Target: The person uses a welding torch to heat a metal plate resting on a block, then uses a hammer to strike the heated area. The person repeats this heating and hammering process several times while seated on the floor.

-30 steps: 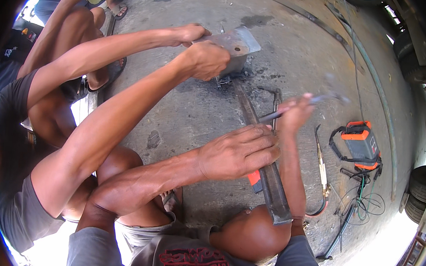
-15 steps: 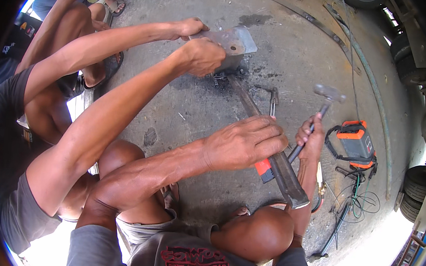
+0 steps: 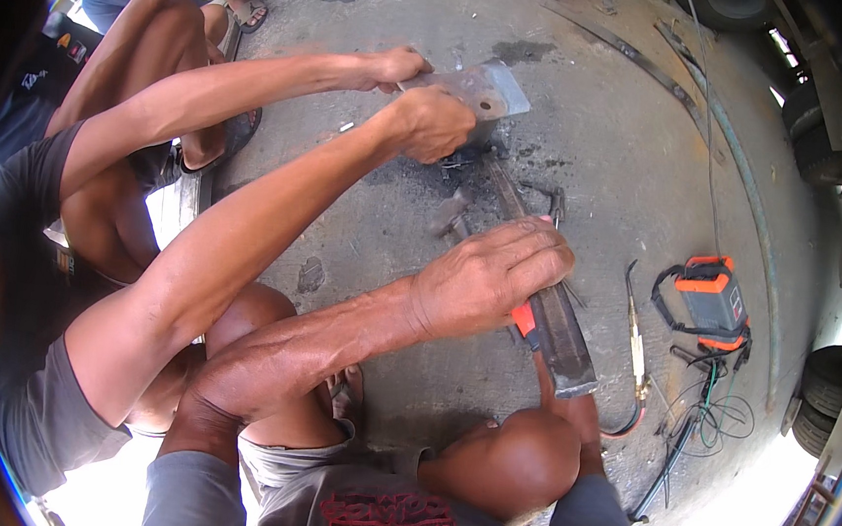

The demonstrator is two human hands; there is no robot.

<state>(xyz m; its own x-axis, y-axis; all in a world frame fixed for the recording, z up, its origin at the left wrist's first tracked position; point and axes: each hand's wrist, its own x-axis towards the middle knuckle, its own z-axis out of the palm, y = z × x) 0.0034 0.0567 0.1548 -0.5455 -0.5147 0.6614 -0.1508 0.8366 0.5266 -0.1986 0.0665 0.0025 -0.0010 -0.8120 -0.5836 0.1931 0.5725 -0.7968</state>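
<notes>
My left hand is closed round a long, dark, flat metal bar. The bar slants from my knee up to a folded metal piece with a round hole. Both hands of a co-worker at my left, the nearer hand and the farther hand, grip that piece. A hammer, slightly blurred, has its head left of the bar, and its handle passes behind my left hand. My right hand is mostly hidden behind the bar; its fingers, closed on the hammer's handle earlier, do not show. A red-orange object peeks out beneath the bar.
An orange and grey machine with tangled cables stands at the right. A torch with a hose lies before it. Long metal strips and a pipe lie farther off. Vehicle wheels line the right edge. Another person sits far left.
The hammer has swung from right of the bar to its left, my right arm moving with it behind the bar. My left hand keeps its grip on the bar.
</notes>
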